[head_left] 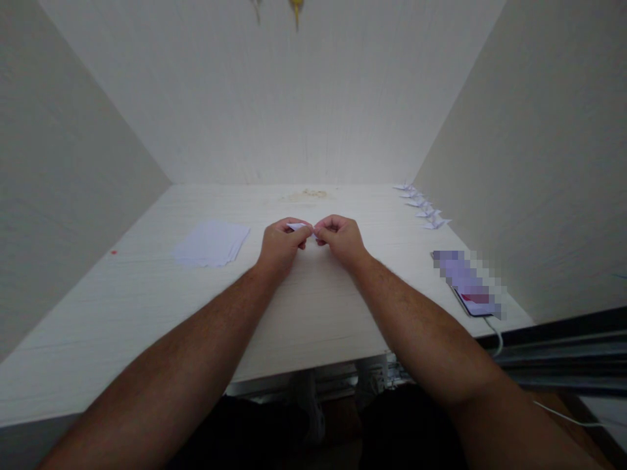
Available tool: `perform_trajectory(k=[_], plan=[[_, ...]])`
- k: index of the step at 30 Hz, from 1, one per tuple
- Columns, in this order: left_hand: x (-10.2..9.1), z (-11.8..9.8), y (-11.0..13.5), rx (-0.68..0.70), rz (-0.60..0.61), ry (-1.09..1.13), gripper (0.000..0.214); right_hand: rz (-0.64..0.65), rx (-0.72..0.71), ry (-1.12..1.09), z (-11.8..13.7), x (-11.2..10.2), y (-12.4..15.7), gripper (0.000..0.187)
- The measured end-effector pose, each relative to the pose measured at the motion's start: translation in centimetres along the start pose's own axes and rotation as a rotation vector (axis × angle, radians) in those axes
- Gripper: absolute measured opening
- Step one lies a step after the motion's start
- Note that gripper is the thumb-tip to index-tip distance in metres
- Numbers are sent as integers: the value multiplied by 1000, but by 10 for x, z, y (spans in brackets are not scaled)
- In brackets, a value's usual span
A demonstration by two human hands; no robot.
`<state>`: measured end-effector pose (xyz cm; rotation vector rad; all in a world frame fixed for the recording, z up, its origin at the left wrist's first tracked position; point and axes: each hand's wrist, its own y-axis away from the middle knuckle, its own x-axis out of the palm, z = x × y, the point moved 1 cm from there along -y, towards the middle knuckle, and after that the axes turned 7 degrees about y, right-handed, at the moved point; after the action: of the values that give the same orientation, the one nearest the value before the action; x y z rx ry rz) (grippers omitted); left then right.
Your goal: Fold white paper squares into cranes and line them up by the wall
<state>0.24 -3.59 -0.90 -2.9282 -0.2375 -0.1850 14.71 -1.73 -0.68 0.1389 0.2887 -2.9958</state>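
Observation:
Above the middle of the white table, a small folded piece of white paper (296, 226) is held between my two hands. My left hand (285, 243) is closed on its left part, thumb on top. Thumb and fingers of my right hand (341, 239) pinch the paper's right end, and the fingertips of both hands nearly meet there. Most of the paper is hidden by the fingers, so its folded shape cannot be made out.
A stack of white paper sheets (210, 244) lies to the left. Several folded paper cranes (422, 205) line the right wall. Nearer on the right is a phone (465, 284) with a white cable (498, 341). The table's front edge (313, 367) runs below my forearms.

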Motion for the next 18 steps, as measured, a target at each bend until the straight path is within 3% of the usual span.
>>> perform_trajectory(k=[18], plan=[[-1,4,-3,-44,-4,128,20,9,-61,97,-6,1,1,19]])
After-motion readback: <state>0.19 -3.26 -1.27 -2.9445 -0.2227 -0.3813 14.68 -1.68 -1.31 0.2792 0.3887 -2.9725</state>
